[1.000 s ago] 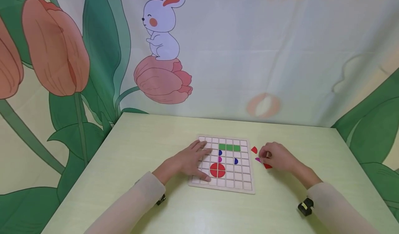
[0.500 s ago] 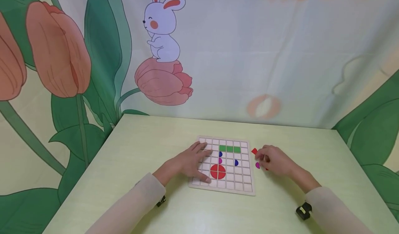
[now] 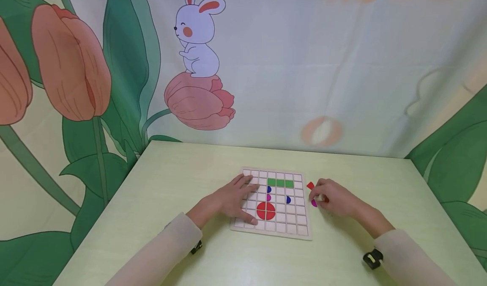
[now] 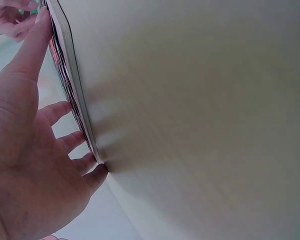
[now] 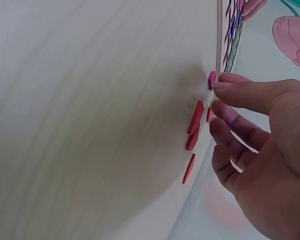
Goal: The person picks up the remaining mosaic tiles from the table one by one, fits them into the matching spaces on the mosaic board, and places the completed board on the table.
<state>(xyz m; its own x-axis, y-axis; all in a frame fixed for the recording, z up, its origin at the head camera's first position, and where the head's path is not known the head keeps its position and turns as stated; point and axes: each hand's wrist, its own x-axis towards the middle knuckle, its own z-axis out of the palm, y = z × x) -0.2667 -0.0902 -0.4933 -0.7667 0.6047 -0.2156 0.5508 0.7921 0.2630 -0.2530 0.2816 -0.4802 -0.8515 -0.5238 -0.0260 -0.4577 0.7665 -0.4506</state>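
A wooden board (image 3: 281,231) with a grid of square cells lies on the table. My left hand (image 3: 233,195) rests with spread fingers on its left side; in the left wrist view this hand (image 4: 35,145) lies along the board's edge. Flat coloured pieces sit in the cells: green squares (image 3: 280,183), red quarter-circles forming a disc (image 3: 266,211), two blue half-circles (image 3: 288,200) and one magenta half-circle. Right of the board, the thumb and index finger of my right hand (image 3: 336,198) pinch another magenta half-circle (image 3: 313,203), low at the table. Its other fingers are curled.
Several loose red pieces (image 5: 195,117) lie on the table beside the right hand, one of them a red piece (image 3: 310,185) near the board's right edge. A printed curtain (image 3: 274,66) hangs behind the table (image 3: 182,163).
My right hand has shifted slightly left toward the board's edge. The loose magenta half-circle has turned and moved a little nearer to me. The left hand stays on the board.
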